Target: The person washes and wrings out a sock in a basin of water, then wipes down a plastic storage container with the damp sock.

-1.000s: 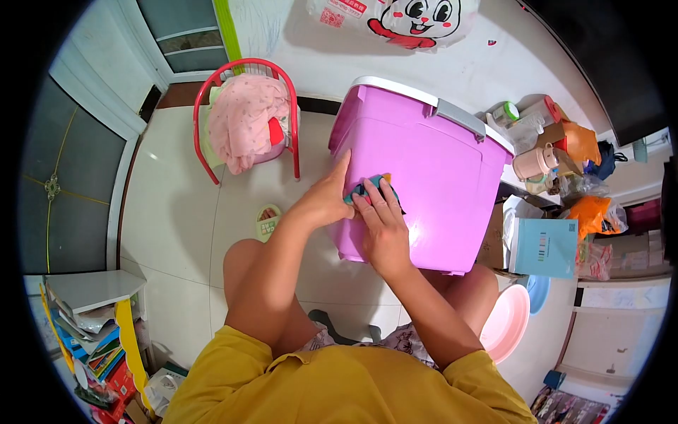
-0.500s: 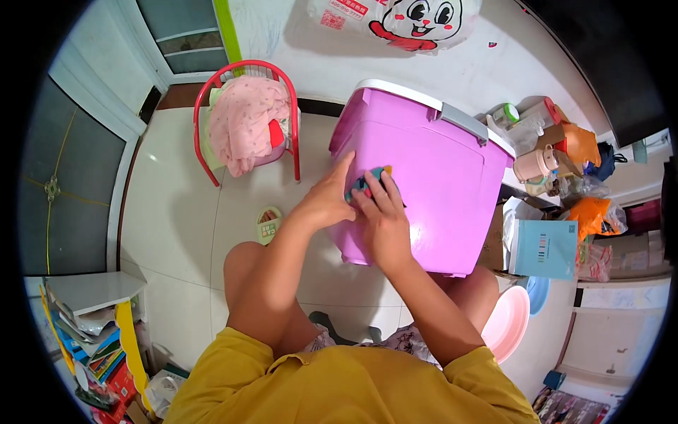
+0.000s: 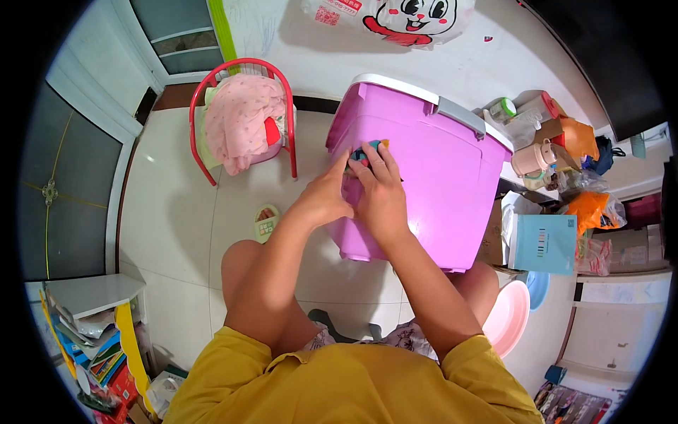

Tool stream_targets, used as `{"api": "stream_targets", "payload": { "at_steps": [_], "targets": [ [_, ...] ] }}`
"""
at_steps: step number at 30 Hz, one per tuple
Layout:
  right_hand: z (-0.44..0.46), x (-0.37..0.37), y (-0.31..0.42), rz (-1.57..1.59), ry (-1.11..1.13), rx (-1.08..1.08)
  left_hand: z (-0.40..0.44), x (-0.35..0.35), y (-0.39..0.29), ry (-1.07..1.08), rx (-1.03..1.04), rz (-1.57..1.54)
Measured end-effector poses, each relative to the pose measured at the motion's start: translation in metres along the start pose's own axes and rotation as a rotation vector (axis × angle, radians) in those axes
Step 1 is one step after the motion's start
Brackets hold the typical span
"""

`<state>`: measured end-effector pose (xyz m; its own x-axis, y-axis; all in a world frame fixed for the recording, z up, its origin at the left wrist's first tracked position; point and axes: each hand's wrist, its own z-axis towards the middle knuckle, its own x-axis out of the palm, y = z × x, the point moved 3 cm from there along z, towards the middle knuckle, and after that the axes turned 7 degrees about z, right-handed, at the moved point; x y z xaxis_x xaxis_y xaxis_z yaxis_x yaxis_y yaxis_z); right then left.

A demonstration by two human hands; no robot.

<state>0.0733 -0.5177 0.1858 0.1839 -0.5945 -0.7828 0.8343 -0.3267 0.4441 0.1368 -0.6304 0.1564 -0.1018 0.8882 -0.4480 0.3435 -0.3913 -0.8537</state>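
A large purple plastic storage bin (image 3: 445, 191) with a white rim and grey latch stands before the seated person. On its broad face, near the left edge, the right hand (image 3: 381, 187) presses a crumpled teal multicoloured cloth (image 3: 359, 154); the left hand (image 3: 326, 194) lies along that edge. Left of the bin are a red tubular metal chair (image 3: 292, 116) heaped with pale pink patterned fabric (image 3: 244, 113) and, nearer the person, a light green slipper (image 3: 267, 227). Right of the bin are a light blue rectangular box (image 3: 542, 244) and a round pink basin (image 3: 515, 321).

Lone head-worn view, wide and round-edged, facing forward and down, purple box (image 3: 445, 177) near
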Motion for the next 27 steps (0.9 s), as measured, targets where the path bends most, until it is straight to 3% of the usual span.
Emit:
{"api": "stream_targets", "payload": {
  "at_steps": [8,18,27],
  "targets": [
    [-0.043,-0.005,0.008,-0.028,-0.021,-0.022,0.000,0.000,-0.003,-0.058,0.029,0.040],
    [-0.006,-0.012,-0.003,0.044,-0.045,0.060,-0.001,0.001,-0.013,0.027,-0.027,-0.097],
    [-0.036,-0.016,0.001,0.014,-0.070,0.007,0.003,0.004,-0.006,-0.106,0.077,-0.129]
  ]
}}
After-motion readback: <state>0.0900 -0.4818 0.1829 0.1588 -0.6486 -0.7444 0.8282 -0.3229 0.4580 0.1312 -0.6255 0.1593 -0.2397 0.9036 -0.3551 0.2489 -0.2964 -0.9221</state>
